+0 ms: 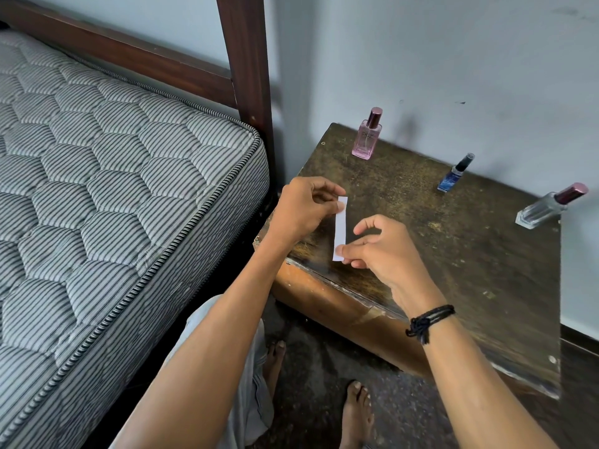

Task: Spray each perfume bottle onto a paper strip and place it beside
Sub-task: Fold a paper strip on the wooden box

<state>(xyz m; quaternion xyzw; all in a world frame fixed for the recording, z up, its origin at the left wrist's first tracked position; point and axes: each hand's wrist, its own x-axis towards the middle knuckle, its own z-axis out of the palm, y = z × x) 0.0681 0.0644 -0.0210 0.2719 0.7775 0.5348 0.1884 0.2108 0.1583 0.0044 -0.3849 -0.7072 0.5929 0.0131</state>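
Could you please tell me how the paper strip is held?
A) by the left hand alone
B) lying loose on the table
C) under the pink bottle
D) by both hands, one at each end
D: the left hand pinches the strip at its far end, the right hand at its near end.

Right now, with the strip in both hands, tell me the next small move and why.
Probably let the right hand release the paper strip and reach for the pink bottle. It and the left hand each pinch an end of the strip, so neither is free to spray. The pink bottle stands capped, nearest the hands, with no strip beside it.
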